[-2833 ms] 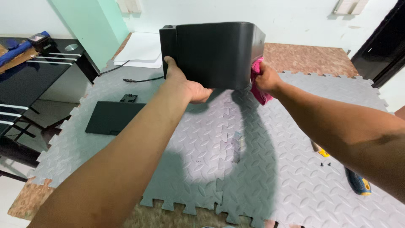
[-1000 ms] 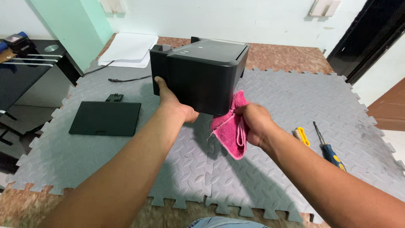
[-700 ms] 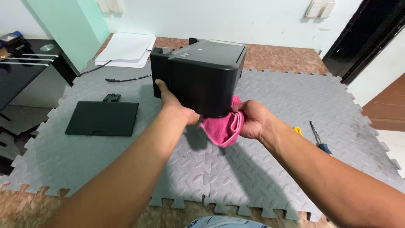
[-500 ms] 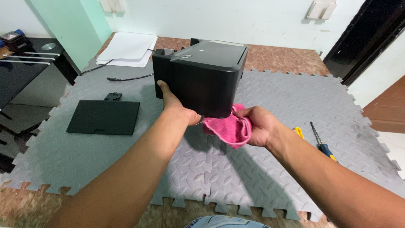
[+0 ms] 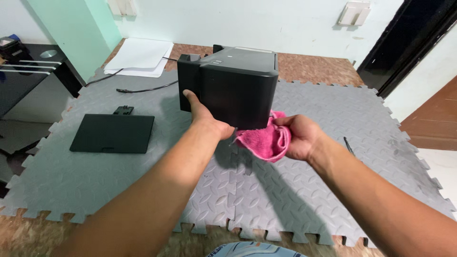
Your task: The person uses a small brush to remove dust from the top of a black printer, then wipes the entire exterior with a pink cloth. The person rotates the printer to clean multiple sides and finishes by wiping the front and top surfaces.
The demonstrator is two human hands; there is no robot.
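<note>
Left of the black printer (image 5: 235, 85) a flat black panel (image 5: 113, 133) lies on the grey foam mat (image 5: 333, 109), well apart. The left hand (image 5: 204, 116) grips the printer's lower left corner, fingers closed against its front face, holding it above the mat. Just right of that hand, below the printer's right corner, the right hand (image 5: 300, 137) is closed around a bunched pink cloth (image 5: 264, 140) touching the printer's underside.

A boxy black printer (image 5: 233, 85) is held tilted above the grey mat, a crumpled pink cloth (image 5: 264, 140) touching its lower edge.
</note>
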